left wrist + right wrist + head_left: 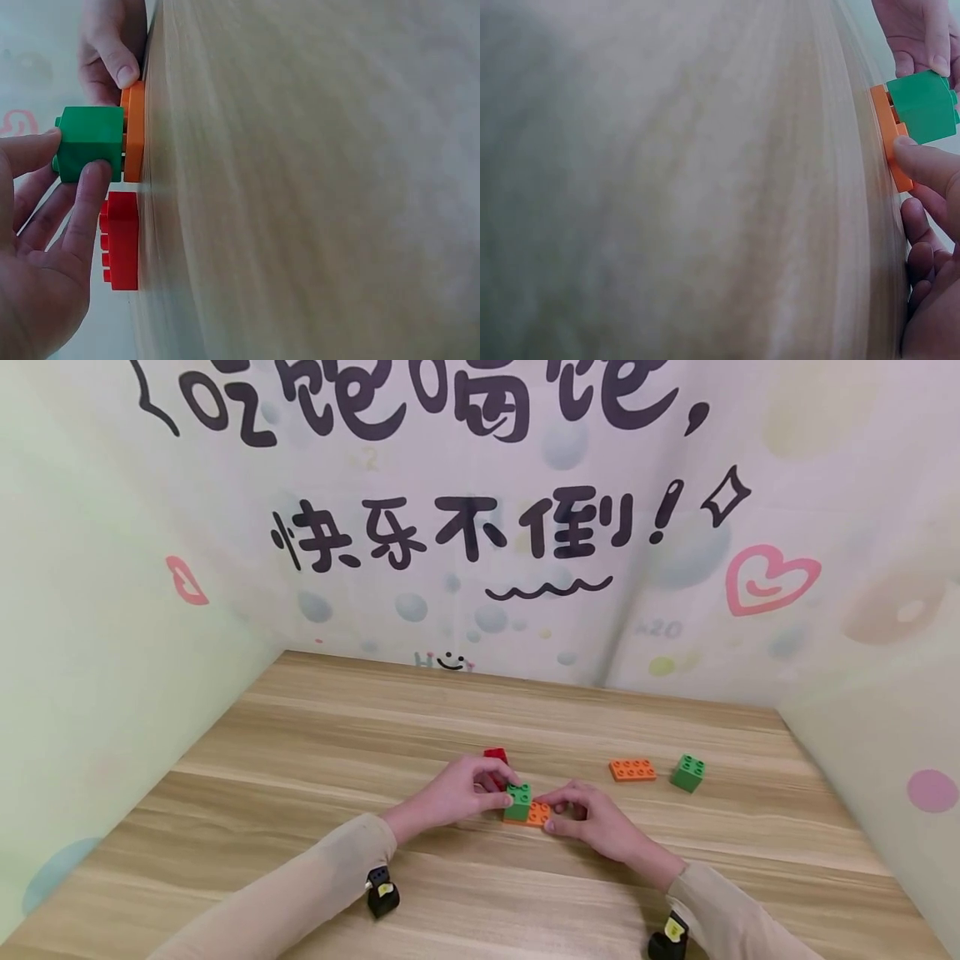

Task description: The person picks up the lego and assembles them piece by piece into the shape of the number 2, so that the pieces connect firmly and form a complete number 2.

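My left hand (450,795) pinches a green building block (517,803) between thumb and fingers. The block sits over the left end of a flat orange brick (538,814) on the table; in the left wrist view, a narrow gap with orange studs shows between them. At the orange brick's right end, my right hand (596,820) grips it by thumb and fingers; the right wrist view shows the thumb against its side. Just behind my left hand lies a red brick (124,241), studs upward, partly hidden by that hand in the head view.
A second flat orange brick (633,770) and another green block (687,772) stand apart on the wooden table (360,727), behind and right of my right hand. Printed cloth walls (450,610) rise at the table's back and sides.
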`<control>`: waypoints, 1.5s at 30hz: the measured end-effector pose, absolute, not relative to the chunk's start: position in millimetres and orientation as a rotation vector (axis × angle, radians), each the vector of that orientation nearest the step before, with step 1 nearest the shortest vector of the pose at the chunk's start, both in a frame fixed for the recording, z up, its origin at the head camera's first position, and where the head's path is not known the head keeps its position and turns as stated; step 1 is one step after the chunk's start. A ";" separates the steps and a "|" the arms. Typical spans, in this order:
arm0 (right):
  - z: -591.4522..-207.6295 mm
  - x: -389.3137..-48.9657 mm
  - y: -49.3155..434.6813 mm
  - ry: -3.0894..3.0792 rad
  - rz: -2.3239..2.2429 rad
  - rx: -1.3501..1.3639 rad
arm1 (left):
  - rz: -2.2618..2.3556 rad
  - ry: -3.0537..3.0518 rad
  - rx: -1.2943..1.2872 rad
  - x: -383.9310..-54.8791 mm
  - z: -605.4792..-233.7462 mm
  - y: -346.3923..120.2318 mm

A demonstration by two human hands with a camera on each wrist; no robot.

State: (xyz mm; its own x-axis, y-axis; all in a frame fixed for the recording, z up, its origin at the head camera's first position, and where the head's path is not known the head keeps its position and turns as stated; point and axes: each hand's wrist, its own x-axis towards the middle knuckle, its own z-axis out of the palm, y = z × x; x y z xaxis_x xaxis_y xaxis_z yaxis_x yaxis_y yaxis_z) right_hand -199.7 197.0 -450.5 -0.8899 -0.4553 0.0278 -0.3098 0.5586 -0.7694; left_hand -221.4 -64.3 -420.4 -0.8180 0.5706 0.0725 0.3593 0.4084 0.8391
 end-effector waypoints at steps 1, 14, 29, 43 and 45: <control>-450.9 -199.4 197.7 2.617 -1.241 -0.649 | 1.365 2.439 0.823 -221.4 -420.2 -63.5; -451.1 -197.9 200.2 2.597 -1.257 -0.623 | 1.353 2.428 0.813 -219.0 -418.2 -59.7; -444.5 -200.0 199.1 2.595 -1.256 -0.607 | 1.319 2.477 0.825 -220.4 -417.3 -59.0; -445.5 -200.6 198.4 2.578 -1.266 -0.614 | 1.334 2.491 0.821 -216.6 -419.5 -59.6; -445.7 -200.3 198.4 2.578 -1.265 -0.609 | 1.331 2.489 0.814 -216.8 -419.4 -60.0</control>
